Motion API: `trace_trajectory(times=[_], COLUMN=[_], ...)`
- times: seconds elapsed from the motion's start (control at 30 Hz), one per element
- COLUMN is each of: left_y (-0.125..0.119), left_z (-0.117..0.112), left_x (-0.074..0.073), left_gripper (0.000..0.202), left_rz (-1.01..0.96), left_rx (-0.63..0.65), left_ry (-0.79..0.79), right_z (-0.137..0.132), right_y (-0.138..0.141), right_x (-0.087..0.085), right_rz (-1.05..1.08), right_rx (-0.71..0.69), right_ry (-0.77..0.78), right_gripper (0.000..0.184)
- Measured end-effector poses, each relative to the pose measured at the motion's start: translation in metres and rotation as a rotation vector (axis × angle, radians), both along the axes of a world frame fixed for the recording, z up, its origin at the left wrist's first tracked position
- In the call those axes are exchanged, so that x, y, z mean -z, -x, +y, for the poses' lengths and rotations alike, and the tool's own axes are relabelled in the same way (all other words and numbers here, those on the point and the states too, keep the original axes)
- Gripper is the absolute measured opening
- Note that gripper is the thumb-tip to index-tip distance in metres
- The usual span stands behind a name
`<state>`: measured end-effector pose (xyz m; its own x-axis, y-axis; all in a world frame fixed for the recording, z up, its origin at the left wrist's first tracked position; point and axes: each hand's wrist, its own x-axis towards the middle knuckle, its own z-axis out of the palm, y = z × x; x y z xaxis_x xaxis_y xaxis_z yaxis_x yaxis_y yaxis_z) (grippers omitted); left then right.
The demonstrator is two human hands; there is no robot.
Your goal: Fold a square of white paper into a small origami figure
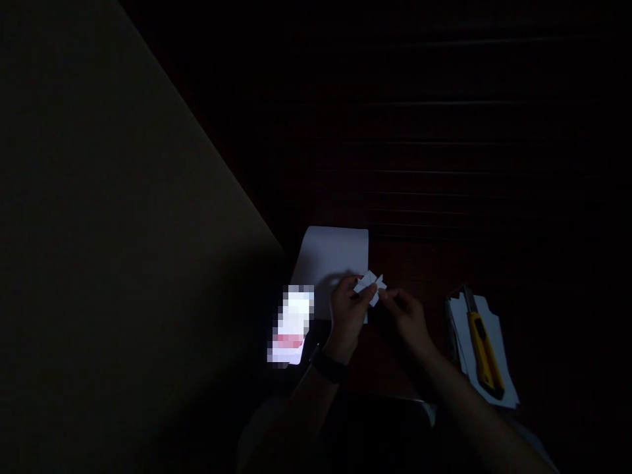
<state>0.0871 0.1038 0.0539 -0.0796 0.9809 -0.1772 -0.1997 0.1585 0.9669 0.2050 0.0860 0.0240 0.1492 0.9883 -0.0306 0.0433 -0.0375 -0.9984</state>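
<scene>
The scene is very dark. My left hand (347, 309) and my right hand (403, 315) meet over a dark wooden floor and both pinch a small folded white paper piece (371, 284) between their fingertips. The paper has several pointed flaps. A dark band sits on my left wrist. Right behind the hands lies a flat white sheet of paper (333, 253).
A glowing, pixelated phone screen (292, 324) lies left of my left hand. A yellow utility knife (484, 349) rests on a stack of white paper (498, 329) at the right. A large pale flat board (108, 230) fills the left half of the view.
</scene>
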Motion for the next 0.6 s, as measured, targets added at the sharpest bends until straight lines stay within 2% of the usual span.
trace_trajectory(times=[0.13, 0.33, 0.5, 0.6], left_y=[0.002, 0.008, 0.01, 0.012], left_z=[-0.001, 0.001, 0.0, 0.0], left_x=[-0.004, -0.008, -0.013, -0.014], left_gripper=[0.035, 0.03, 0.026, 0.027], left_rz=[-0.092, -0.053, -0.076, -0.033], left_rx=[0.075, 0.125, 0.178, 0.189], left_ry=[0.026, 0.065, 0.126, 0.151], right_z=[0.001, 0.001, 0.0, 0.001], right_y=[-0.004, -0.006, -0.007, -0.01], right_x=[-0.002, -0.009, -0.009, -0.007], right_rz=[-0.028, -0.072, -0.025, 0.005], right_rx=[0.017, -0.008, -0.011, -0.06], right_ry=[-0.022, -0.073, -0.001, 0.026], right_gripper=[0.023, 0.021, 0.025, 0.027])
